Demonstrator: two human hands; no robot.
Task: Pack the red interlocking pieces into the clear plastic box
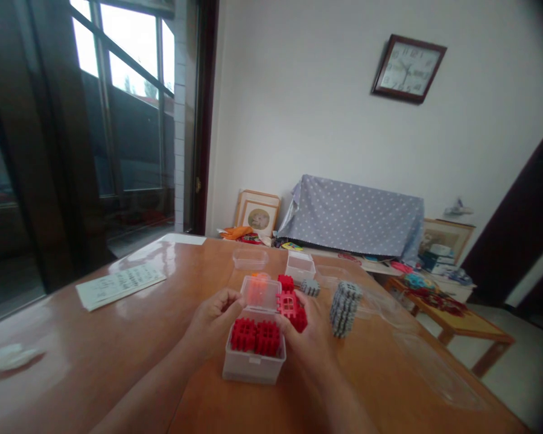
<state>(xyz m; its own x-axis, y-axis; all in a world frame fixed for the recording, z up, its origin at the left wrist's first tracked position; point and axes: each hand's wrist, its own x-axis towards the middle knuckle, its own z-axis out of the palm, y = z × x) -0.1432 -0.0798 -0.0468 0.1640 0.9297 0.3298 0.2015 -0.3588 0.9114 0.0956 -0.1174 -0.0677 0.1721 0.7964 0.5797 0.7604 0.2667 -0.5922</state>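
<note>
A clear plastic box [253, 371] stands on the table near me, with red interlocking plastic pieces [256, 336] packed side by side in it. Its clear lid [257, 292] is hinged up at the far edge. My left hand [215, 316] is closed, thumb and fingers pinched at the lid's left edge. Over the box's right side, my right hand [310, 331] grips a stack of red plastic pieces [292, 308]; its fingers partly cover the stack. Just beyond it sits another red block [286, 282]. A tall stack of grey pieces [345, 308] stands to the right.
A smaller grey block [310, 287] and an open clear box [300, 265] stand farther back. Clear lids and trays [250, 259] lie about the wooden table [163, 325]. Printed sheets [120, 284] and a white item [11, 357] lie left. A low side table [470, 325] stands right.
</note>
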